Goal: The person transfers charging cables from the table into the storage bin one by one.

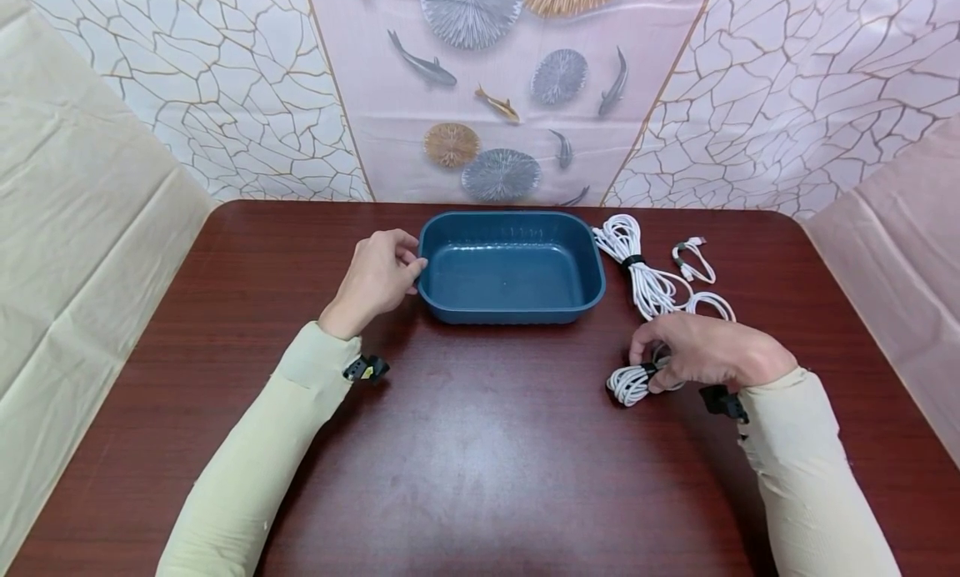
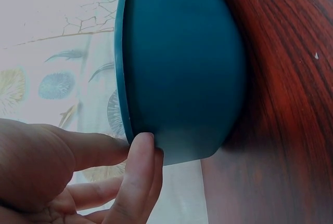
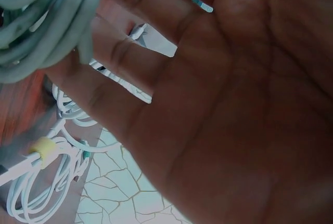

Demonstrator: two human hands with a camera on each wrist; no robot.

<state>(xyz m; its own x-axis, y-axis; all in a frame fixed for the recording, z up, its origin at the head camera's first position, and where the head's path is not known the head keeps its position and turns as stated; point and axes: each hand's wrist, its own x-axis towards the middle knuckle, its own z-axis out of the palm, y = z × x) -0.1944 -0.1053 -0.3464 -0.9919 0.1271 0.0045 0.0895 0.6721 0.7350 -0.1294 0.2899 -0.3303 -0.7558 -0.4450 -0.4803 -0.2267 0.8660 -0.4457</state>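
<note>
At the left end of a dark blue rectangular plastic basin [image 1: 504, 278], my left hand [image 1: 381, 273] pinches the rim between thumb and fingertips. The left wrist view shows the thumb at the edge of the basin's wall [image 2: 182, 63]. The inside of the basin is bare in the head view. Lower right, my right hand [image 1: 708, 343] grips a coiled grey-white cable [image 1: 628, 385] bound with a black tie, low over the table. Thick loops of that cable [image 3: 52, 31] fill the upper left of the right wrist view, by the fingers; part of the coil is hidden behind the hand.
A larger white cable bundle [image 1: 633, 268] with a black tie lies right of the basin. Farther right lies a short white USB cable [image 1: 696, 260]. Everything rests on a dark red wooden table [image 1: 465, 444], with patterned cloth [image 1: 480, 85] behind its far edge.
</note>
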